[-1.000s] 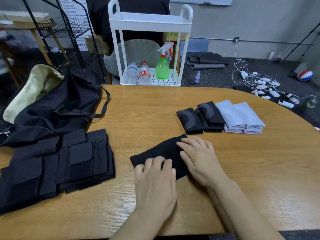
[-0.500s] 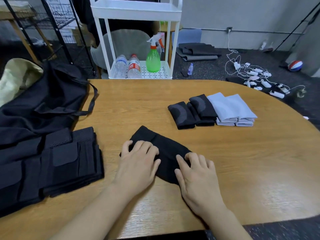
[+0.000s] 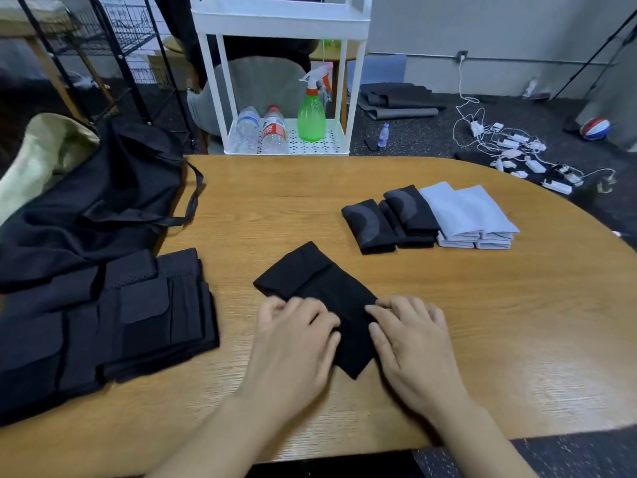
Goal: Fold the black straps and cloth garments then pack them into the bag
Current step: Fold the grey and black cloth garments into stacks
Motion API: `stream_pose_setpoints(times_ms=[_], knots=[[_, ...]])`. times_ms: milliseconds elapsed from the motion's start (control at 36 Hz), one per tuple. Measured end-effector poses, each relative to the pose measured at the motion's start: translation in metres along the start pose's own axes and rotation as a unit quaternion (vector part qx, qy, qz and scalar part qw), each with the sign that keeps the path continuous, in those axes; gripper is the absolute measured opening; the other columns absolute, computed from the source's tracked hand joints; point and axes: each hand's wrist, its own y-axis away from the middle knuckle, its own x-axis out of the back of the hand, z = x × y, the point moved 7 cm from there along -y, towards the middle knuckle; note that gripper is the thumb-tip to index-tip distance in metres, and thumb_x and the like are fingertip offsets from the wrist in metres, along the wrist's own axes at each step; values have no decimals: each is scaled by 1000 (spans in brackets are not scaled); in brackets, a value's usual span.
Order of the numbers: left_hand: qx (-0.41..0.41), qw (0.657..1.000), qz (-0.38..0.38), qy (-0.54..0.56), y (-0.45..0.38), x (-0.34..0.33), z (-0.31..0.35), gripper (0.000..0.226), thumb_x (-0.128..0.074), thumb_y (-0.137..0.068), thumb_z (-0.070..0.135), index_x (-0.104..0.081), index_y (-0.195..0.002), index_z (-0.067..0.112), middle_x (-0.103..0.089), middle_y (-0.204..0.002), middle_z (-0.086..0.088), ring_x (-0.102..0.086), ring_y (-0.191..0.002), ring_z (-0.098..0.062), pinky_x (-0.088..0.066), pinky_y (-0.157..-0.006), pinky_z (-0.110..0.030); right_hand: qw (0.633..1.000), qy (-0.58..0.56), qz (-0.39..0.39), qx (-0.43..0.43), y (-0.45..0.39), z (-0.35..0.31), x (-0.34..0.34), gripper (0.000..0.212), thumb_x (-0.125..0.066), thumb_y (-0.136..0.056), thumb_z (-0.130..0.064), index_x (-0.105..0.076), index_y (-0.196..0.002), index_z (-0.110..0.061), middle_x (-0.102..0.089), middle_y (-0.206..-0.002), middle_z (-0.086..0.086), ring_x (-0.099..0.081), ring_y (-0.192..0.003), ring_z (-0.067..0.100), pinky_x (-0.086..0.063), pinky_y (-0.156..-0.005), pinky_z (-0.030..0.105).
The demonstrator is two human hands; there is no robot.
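A black cloth garment (image 3: pixel 312 279) lies slantwise on the wooden table (image 3: pixel 499 332), its far end folded over. My left hand (image 3: pixel 296 334) grips its left edge with curled fingers. My right hand (image 3: pixel 412 334) pinches its right edge. To the left lies a stack of black straps (image 3: pixel 144 305) with mesh and velcro patches. Behind them the black bag (image 3: pixel 103 205) slumps on the table, its strap looping out. At the right stand folded black garments (image 3: pixel 389 219) beside folded light blue ones (image 3: pixel 472 213).
A white cart (image 3: pixel 286 15) stands past the table's far edge, holding two water bottles and a green spray bottle (image 3: pixel 311 117). A beige bag (image 3: pixel 41 157) sits at far left. Cables and chargers (image 3: pixel 524 157) litter the floor to the right.
The cloth has turned and its far end is now folded over. Both hands slid from lying flat on top to its near side edges, fingers curling onto them.
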Motion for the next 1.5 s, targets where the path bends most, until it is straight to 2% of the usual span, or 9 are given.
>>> stream_pose_setpoints(times_ms=[333, 472, 611, 722, 1028, 1139, 1222, 1333, 1500], knots=[[10, 998, -49, 33, 30, 3, -33, 23, -40, -91, 36, -62, -99, 34, -56, -104, 23, -54, -100, 1, -13, -104, -29, 996, -55, -41, 48, 40, -22, -1, 36, -42, -94, -36, -68, -114, -21, -53, -102, -10, -52, -90, 10, -41, -78, 33], [-49, 993, -82, 74, 36, 9, -35, 36, -48, -88, 63, -65, -106, 37, -59, -114, 24, -52, -109, 5, -13, -109, -34, 993, -76, -65, 68, 42, -32, 1, 37, -52, -86, -36, -66, -117, -22, -52, -105, -9, -47, -95, 9, -32, -83, 28], [-89, 987, -115, 65, 34, 10, -27, 34, -54, -81, 63, -67, -98, 37, -59, -100, 24, -54, -96, 4, -23, -99, -31, 980, -97, -151, 89, 36, -36, -4, 59, -56, -68, -34, -61, -126, -23, -52, -131, -10, -42, -129, 10, -28, -104, 26], [-98, 989, -106, 40, 20, 8, -25, 23, -51, -78, 43, -71, -84, 32, -64, -82, 20, -57, -76, 0, -28, -92, -28, 976, -109, -172, 77, 24, -33, -7, 60, -52, -66, -29, -62, -125, -25, -56, -122, -16, -49, -116, 3, -32, -99, 20], [182, 942, -151, 238, -2, 3, -51, 13, -56, -89, 32, -65, -80, 31, -71, -68, 11, -60, -70, 2, -45, -75, -26, 956, -265, -110, -64, -3, -14, -9, 33, -72, -79, -36, -63, -110, -42, -58, -97, -31, -49, -103, -10, -38, -91, 20], [256, 915, -119, 290, 0, -6, -64, 16, -57, -92, 33, -69, -82, 34, -71, -75, 11, -65, -75, -8, -54, -81, -41, 946, -302, -78, -89, -12, -9, -21, 12, -60, -92, -40, -68, -100, -37, -67, -92, -21, -60, -94, 0, -50, -84, 32], [282, 909, -95, 292, 0, -12, -68, 18, -56, -93, 37, -69, -81, 35, -69, -70, 11, -61, -66, -9, -55, -78, -44, 938, -321, -49, -123, -20, -7, -27, 33, -45, -90, -57, -65, -81, -33, -64, -71, -18, -60, -71, 5, -50, -68, 35], [296, 919, -49, 256, -1, -14, -70, 17, -55, -95, 41, -70, -92, 33, -70, -77, 12, -64, -77, -5, -54, -79, -39, 949, -251, -34, -187, -29, -2, -34, 44, -39, -91, -59, -41, -59, -29, -46, -50, -9, -44, -53, 11, -34, -54, 32], [257, 959, 31, 117, -4, -8, -64, 34, -46, -98, 48, -57, -123, 28, -68, -77, 8, -64, -81, -16, -42, -90, -31, 965, -79, -73, -239, -39, -4, -35, 44, -31, -98, -57, -33, -70, -24, -47, -60, -7, -46, -60, 19, -29, -55, 32]])
